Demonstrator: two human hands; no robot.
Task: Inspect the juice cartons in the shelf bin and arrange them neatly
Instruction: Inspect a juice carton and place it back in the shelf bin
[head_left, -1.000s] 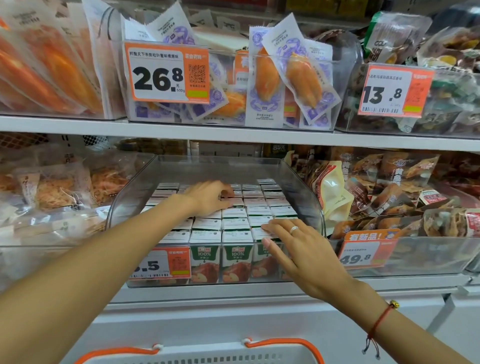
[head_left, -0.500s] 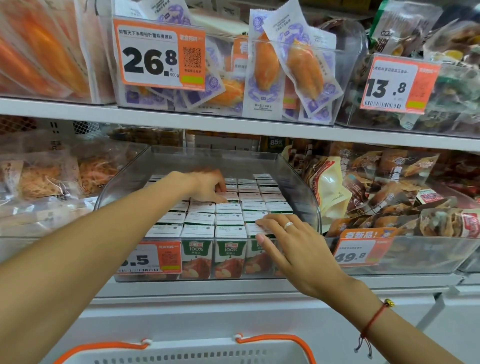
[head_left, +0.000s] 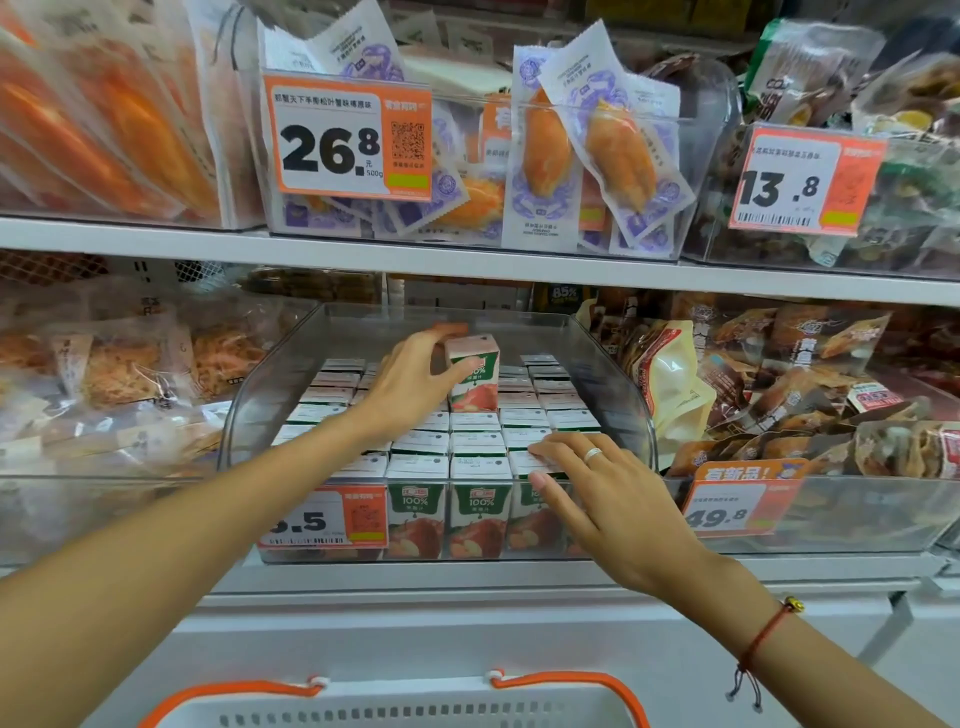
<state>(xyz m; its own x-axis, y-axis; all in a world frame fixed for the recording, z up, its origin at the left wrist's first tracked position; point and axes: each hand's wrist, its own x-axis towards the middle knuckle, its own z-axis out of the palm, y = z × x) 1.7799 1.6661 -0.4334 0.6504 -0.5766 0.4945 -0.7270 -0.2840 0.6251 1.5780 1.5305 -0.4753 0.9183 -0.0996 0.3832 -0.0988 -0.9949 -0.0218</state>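
A clear plastic shelf bin (head_left: 631, 415) holds several rows of small apple juice cartons (head_left: 475, 447), white tops up, green-and-red fronts facing out. My left hand (head_left: 410, 382) grips one juice carton (head_left: 475, 371) and holds it upright above the middle rows, its thumb across the carton's front. My right hand (head_left: 597, 488) rests flat, fingers straight, on the tops of the front-right cartons near the bin's front wall.
An upper shelf (head_left: 467, 265) overhangs the bin. Snack-bag bins stand to the left (head_left: 104, 395) and right (head_left: 810, 405). Price tags (head_left: 324, 519) clip to the bin fronts. A white basket with orange handles (head_left: 395, 701) sits below me.
My left hand has pulled one carton up out of the middle rows. My right hand has stayed on the front-right cartons.
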